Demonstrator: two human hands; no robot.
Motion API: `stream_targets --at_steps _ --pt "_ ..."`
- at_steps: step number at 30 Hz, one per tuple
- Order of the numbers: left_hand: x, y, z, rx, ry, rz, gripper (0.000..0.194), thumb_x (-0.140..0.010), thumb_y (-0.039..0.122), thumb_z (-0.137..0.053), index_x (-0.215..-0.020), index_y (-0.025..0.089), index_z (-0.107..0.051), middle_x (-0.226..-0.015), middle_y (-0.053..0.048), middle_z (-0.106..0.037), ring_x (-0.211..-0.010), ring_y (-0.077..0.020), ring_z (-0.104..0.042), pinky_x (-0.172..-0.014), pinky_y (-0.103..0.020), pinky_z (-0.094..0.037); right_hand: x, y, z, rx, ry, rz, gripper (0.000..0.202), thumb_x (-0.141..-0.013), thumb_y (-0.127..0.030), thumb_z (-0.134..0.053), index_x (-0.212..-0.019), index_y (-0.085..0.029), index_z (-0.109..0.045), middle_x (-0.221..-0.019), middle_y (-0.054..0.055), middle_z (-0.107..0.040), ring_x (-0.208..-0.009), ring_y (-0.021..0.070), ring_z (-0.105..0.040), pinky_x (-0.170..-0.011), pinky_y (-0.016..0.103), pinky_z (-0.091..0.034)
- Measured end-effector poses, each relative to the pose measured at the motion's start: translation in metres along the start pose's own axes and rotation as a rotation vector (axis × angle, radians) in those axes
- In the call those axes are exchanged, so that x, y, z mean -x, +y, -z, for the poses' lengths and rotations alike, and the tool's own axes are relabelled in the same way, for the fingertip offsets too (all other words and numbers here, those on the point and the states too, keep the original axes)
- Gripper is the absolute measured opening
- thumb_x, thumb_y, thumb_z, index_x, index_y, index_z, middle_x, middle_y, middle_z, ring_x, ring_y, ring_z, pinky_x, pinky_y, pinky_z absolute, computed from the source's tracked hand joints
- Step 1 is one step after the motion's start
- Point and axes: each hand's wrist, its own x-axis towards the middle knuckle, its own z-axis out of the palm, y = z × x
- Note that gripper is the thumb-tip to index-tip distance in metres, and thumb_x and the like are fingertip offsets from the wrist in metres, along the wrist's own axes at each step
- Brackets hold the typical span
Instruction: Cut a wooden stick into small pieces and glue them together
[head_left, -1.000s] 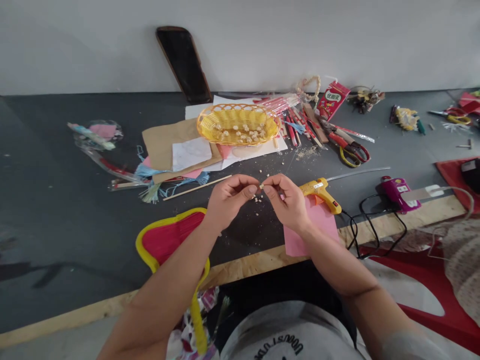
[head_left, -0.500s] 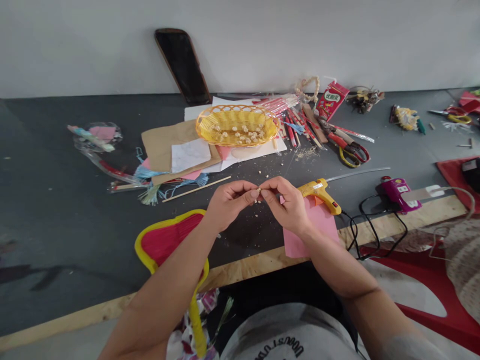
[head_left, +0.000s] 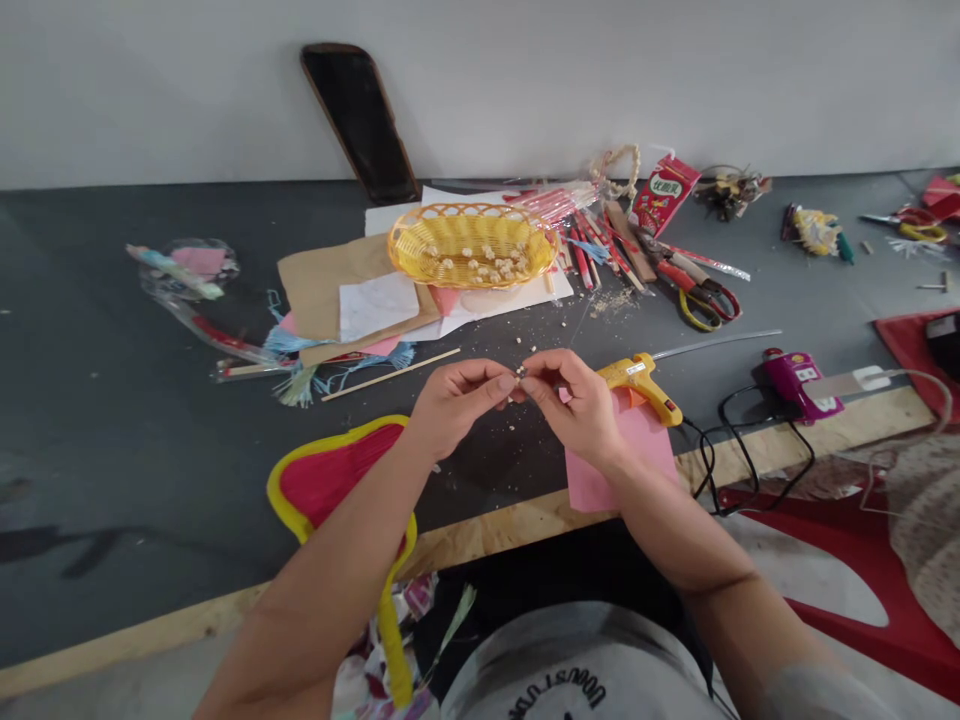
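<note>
Over the table's front middle, my left hand [head_left: 455, 408] and my right hand [head_left: 576, 408] meet at the fingertips, thumb and forefinger pinched on each. A tiny pale bit [head_left: 520, 371] shows between them, too small to name. Beyond the hands stands a yellow woven basket [head_left: 465, 226], holding several small beige clusters [head_left: 504, 268]. Pale crumbs [head_left: 512, 428] are scattered on the table around my fingers. Just right of my right hand lies a yellow hot glue gun [head_left: 639, 375], partly over a pink sheet [head_left: 600, 484].
A red fan-shaped piece with yellow edging [head_left: 337, 475] lies under my left forearm. Scissors [head_left: 701, 300], a red drink carton [head_left: 665, 195] and brown paper [head_left: 322, 285] are farther back. A phone [head_left: 360, 120] leans on the wall. Black cord [head_left: 739, 430] loops by a purple power block [head_left: 802, 385].
My fingertips have shifted slightly against each other around the tiny bit. Both hands stay in nearly the same place, and the whole view has moved a little.
</note>
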Motion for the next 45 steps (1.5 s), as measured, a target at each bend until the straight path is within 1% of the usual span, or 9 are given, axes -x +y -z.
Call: stream_targets --at_steps 3,7,11,14,16,21,29,38,45 --pt "0.0 0.002 -0.001 0.046 0.018 0.009 0.03 -0.073 0.047 -0.081 -0.077 0.017 -0.077 -0.071 -0.005 -0.072 -0.063 -0.0137 -0.06 -0.062 -0.026 -0.048 0.001 -0.001 0.001 -0.003 0.01 0.007 0.011 -0.093 -0.024 -0.06 -0.104 -0.022 -0.063 -0.086 0.001 -0.068 -0.071 0.0118 -0.062 -0.065 0.026 -0.052" --pt "-0.001 0.0 0.001 0.062 0.036 0.01 0.029 -0.071 0.046 -0.083 -0.071 0.018 -0.076 -0.063 -0.002 -0.065 -0.06 -0.0119 -0.056 -0.06 -0.026 -0.046 0.0 -0.002 0.0 0.029 -0.044 0.082 0.009 -0.091 -0.023 -0.065 -0.1 -0.023 -0.066 -0.09 0.003 -0.069 -0.078 0.0143 -0.063 -0.065 0.027 -0.053" --pt "-0.001 -0.005 0.005 0.043 0.014 0.013 0.027 -0.071 0.045 -0.084 -0.071 0.018 -0.077 -0.061 -0.001 -0.063 -0.06 -0.0113 -0.055 -0.061 -0.025 -0.045 0.0 0.001 -0.001 0.013 -0.042 0.106 0.007 -0.092 -0.022 -0.064 -0.097 -0.023 -0.068 -0.093 0.004 -0.069 -0.081 0.0143 -0.065 -0.067 0.027 -0.054" --pt "-0.002 -0.006 0.006 0.055 0.008 0.014 0.028 -0.073 0.047 -0.082 -0.073 0.019 -0.078 -0.06 -0.001 -0.064 -0.061 -0.0115 -0.056 -0.062 -0.025 -0.046 0.001 0.003 -0.001 0.006 -0.04 0.103 0.006 -0.093 -0.022 -0.065 -0.097 -0.023 -0.069 -0.093 0.003 -0.069 -0.081 0.0139 -0.066 -0.069 0.027 -0.055" --pt "-0.002 -0.005 0.005 0.063 0.008 0.025 0.03 -0.071 0.048 -0.083 -0.072 0.019 -0.079 -0.06 -0.001 -0.065 -0.06 -0.012 -0.056 -0.062 -0.026 -0.046 0.001 0.002 -0.001 0.014 -0.049 0.097 0.007 -0.094 -0.023 -0.064 -0.098 -0.024 -0.07 -0.093 0.003 -0.07 -0.082 0.014 -0.067 -0.071 0.027 -0.056" --pt "-0.002 0.002 0.002 0.081 -0.005 0.064 0.028 -0.065 0.045 -0.087 -0.069 0.019 -0.078 -0.064 -0.004 -0.07 -0.06 -0.0122 -0.057 -0.061 -0.026 -0.046 0.0 0.001 0.0 0.042 -0.066 0.123 0.011 -0.096 -0.024 -0.06 -0.1 -0.024 -0.07 -0.094 0.004 -0.071 -0.088 0.015 -0.068 -0.077 0.029 -0.057" --pt "-0.001 0.013 -0.003 0.216 -0.028 0.169 0.03 -0.057 0.039 -0.092 -0.067 0.015 -0.077 -0.062 -0.004 -0.071 -0.058 -0.0101 -0.058 -0.059 -0.022 -0.045 0.0 0.002 0.0 0.075 -0.058 0.194 0.014 -0.097 -0.02 -0.058 -0.102 -0.023 -0.071 -0.094 0.005 -0.071 -0.089 0.0147 -0.068 -0.079 0.029 -0.058" --pt "0.0 0.01 -0.002 0.277 -0.039 0.179 0.028 -0.057 0.037 -0.093 -0.067 0.016 -0.078 -0.064 -0.003 -0.072 -0.059 -0.0087 -0.058 -0.06 -0.02 -0.045 0.0 0.0 -0.001 0.027 -0.022 0.226 0.013 -0.093 -0.015 -0.063 -0.103 -0.022 -0.069 -0.091 0.004 -0.071 -0.087 0.0143 -0.068 -0.076 0.027 -0.058" --pt "-0.001 0.01 -0.001 0.267 -0.05 0.148 0.029 -0.06 0.041 -0.092 -0.066 0.016 -0.078 -0.063 -0.004 -0.071 -0.059 -0.0096 -0.057 -0.06 -0.022 -0.045 0.0 -0.001 0.0 0.033 -0.025 0.229 0.01 -0.094 -0.016 -0.062 -0.098 -0.022 -0.069 -0.089 0.003 -0.072 -0.085 0.0139 -0.067 -0.076 0.027 -0.057"
